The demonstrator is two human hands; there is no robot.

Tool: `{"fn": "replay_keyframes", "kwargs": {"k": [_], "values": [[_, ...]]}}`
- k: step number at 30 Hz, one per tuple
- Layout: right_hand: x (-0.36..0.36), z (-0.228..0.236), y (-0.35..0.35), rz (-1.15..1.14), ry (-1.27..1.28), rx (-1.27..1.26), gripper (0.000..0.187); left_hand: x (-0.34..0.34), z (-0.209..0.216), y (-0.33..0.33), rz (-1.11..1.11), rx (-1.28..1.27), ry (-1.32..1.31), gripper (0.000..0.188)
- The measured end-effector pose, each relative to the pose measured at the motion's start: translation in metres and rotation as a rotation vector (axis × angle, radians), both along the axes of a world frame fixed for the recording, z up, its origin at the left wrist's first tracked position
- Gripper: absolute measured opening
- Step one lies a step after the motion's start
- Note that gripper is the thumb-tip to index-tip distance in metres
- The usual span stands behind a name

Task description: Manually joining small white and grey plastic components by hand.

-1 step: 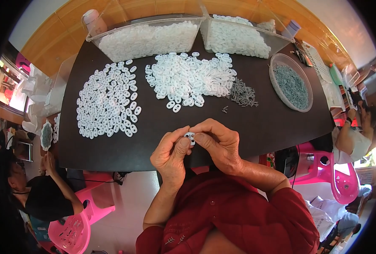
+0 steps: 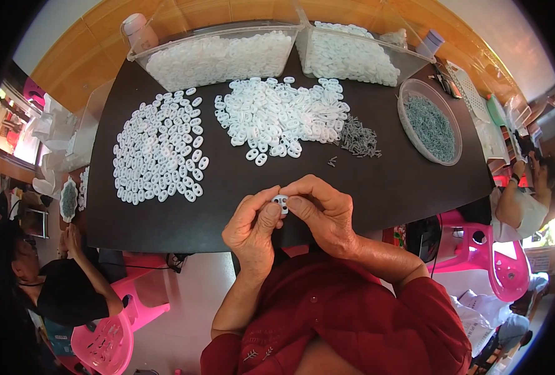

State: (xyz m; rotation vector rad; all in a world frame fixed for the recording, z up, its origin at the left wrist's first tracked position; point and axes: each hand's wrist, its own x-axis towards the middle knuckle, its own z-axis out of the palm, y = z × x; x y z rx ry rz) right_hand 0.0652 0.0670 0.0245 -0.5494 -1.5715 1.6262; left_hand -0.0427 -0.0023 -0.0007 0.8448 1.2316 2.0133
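Note:
Both hands meet over the near part of the table, pinching one small white plastic piece with dark holes (image 2: 282, 202). My left hand (image 2: 252, 226) grips it from the left with thumb and forefinger, and my right hand (image 2: 325, 215) grips it from the right. The fingertips cover much of the piece. Ahead lies a heap of white oval plastic pieces (image 2: 271, 115), with a small pile of grey screw-like pins (image 2: 359, 137) at its right end. To the left, many white two-holed oval pieces (image 2: 159, 147) are spread out in a single layer.
At the back of the dark table (image 2: 240, 187) stand two clear bins (image 2: 218, 65) full of white pieces. A round clear tub (image 2: 432, 128) of grey-green pins sits at the right. People sit on either side, beside pink plastic chairs (image 2: 509, 269). A pink bottle (image 2: 139, 32) stands back left.

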Motion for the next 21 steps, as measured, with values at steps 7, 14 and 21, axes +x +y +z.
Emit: {"fn": "replay_keyframes", "kwargs": {"k": [7, 14, 21], "values": [[-0.003, -0.002, 0.004, -0.118, -0.124, 0.507, 0.029, 0.006, 0.002, 0.000, 0.052, 0.053, -0.069, 0.022], [-0.005, -0.005, 0.004, -0.182, -0.081, 0.639, 0.030, 0.014, -0.003, -0.001, 0.077, 0.069, -0.118, 0.023], [-0.007, -0.010, 0.003, -0.224, -0.048, 0.675, 0.027, 0.019, -0.005, 0.000, 0.139, 0.105, -0.045, 0.022]]}}
